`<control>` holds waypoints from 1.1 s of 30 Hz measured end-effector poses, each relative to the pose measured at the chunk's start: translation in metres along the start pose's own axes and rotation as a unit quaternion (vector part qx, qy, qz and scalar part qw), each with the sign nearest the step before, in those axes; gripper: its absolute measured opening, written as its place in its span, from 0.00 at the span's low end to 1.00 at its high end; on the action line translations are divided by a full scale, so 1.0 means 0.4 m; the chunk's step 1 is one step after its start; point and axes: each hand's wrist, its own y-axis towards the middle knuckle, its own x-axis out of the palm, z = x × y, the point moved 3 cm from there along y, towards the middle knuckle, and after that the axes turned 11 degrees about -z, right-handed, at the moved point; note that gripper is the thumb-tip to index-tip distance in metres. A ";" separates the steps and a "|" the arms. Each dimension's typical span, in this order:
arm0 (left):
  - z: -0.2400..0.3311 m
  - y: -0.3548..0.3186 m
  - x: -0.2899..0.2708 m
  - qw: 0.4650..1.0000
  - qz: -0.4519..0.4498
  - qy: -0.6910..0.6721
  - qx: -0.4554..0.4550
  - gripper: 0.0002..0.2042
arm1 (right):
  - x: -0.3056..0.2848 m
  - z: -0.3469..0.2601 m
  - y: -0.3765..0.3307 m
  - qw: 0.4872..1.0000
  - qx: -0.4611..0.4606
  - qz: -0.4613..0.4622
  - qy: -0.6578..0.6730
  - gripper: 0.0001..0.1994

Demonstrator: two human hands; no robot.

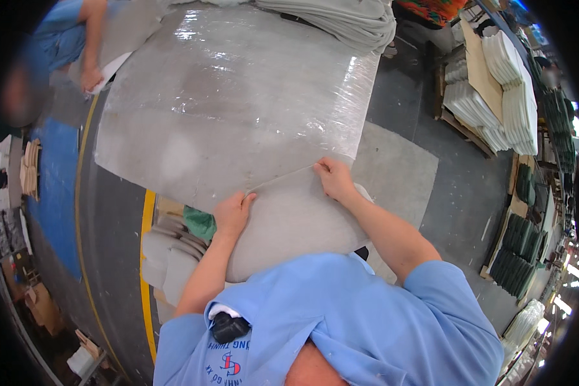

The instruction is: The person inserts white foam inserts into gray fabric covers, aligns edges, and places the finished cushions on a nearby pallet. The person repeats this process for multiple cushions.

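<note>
A piece of light grey fabric (pixel 289 215) hangs over the near edge of a grey work table (pixel 193 122) and down in front of my body. My left hand (pixel 233 213) pinches the fabric's upper edge at its left end, thumb on top. Further right and a little farther away, my right hand (pixel 334 179) grips the same edge between thumb and fingers. Between the two hands the edge runs in a nearly straight line. The fingertips beneath the fabric are hidden.
Shiny clear film covers the table, with a stack of grey fabric pieces (pixel 341 22) at its far end. A co-worker's hand (pixel 92 78) holds a pale piece at the far left. More grey pieces (pixel 170 254) lie by my left arm. Stacked white pieces (pixel 489 90) stand at right.
</note>
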 end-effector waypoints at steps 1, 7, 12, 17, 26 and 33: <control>0.000 0.000 0.005 1.000 0.004 0.004 -0.006 0.23 | 0.003 0.009 0.000 1.000 -0.002 0.002 0.004 0.10; -0.041 -0.012 -0.037 0.995 0.068 0.040 -0.067 0.19 | -0.028 -0.066 -0.031 0.997 0.043 -0.050 0.049 0.11; -0.125 -0.200 -0.136 0.997 0.032 -0.064 0.031 0.14 | -0.244 -0.017 -0.207 0.993 -0.072 -0.051 0.078 0.15; -0.064 -0.369 -0.064 0.900 0.033 -0.435 0.004 0.22 | -0.194 0.048 -0.371 0.976 -0.130 0.028 0.175 0.20; 0.004 -0.254 -0.202 0.900 -0.039 -0.432 0.046 0.33 | -0.217 -0.048 -0.285 0.980 -0.176 0.008 0.093 0.27; -0.036 -0.241 -0.171 0.866 0.001 -0.499 0.017 0.35 | -0.205 0.064 -0.214 0.908 -0.116 -0.052 0.400 0.38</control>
